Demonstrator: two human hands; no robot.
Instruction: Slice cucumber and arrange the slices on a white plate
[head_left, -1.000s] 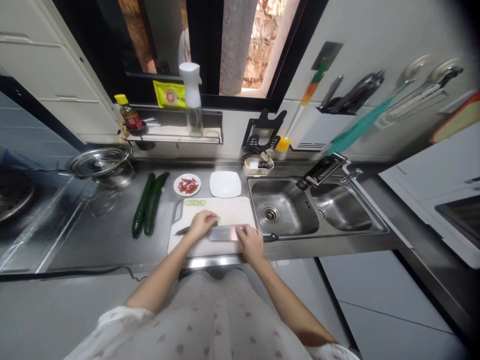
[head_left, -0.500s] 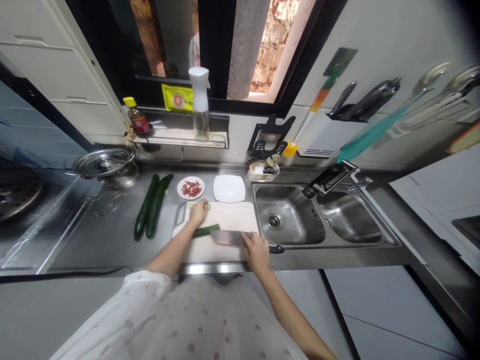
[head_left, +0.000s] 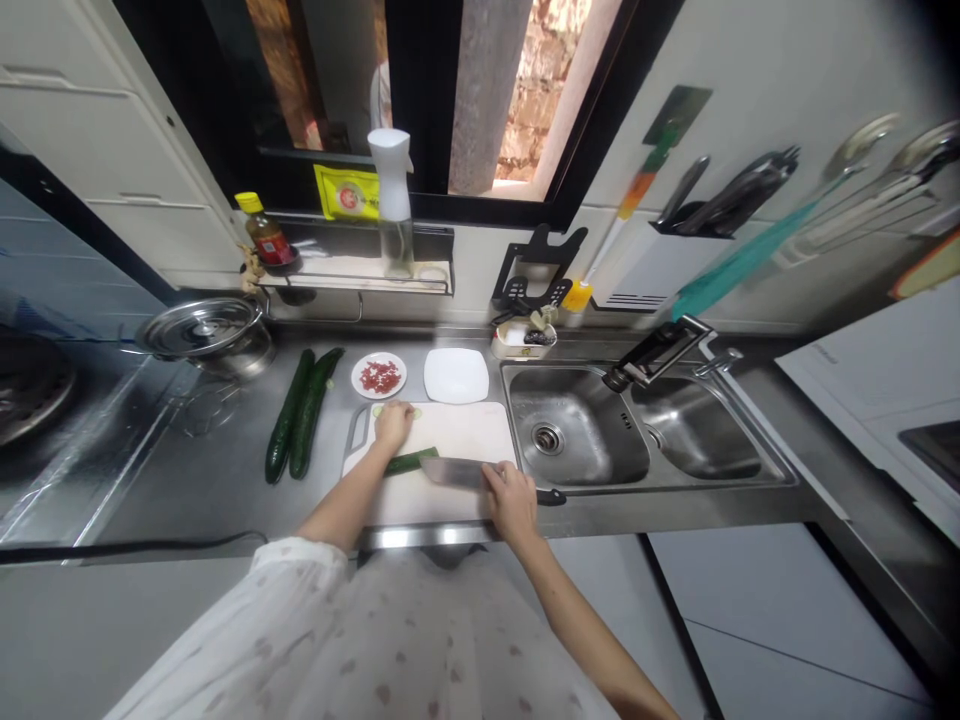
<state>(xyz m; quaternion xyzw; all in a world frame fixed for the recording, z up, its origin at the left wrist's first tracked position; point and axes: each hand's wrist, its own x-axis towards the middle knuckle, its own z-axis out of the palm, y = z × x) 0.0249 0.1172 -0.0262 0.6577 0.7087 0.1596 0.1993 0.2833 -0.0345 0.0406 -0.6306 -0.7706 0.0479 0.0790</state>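
A white cutting board [head_left: 472, 430] lies on the counter in front of me. My left hand [head_left: 393, 428] is at its upper left, fingers curled together beside small pale cucumber slices [head_left: 417, 412]; whether anything is pinched in them is hidden. Below that hand lies a cut length of cucumber [head_left: 411, 461], partly covered by my left wrist. My right hand [head_left: 513, 500] grips a cleaver [head_left: 457, 473] where blade and handle meet. The blade points left over the board, its tip at the cucumber's right end. The black handle sticks out to the right of the hand.
Behind the board stand a plate of chopped red pieces [head_left: 380, 376] and a white square plate [head_left: 456, 376]. Two whole cucumbers [head_left: 300, 415] lie to the left, near a lidded pot [head_left: 206, 335]. A double sink [head_left: 592, 430] with a black faucet [head_left: 656, 355] is right.
My left hand has drawn slightly back and left from the slices. The right hand and cleaver have hardly moved; the whole view has shifted a little.
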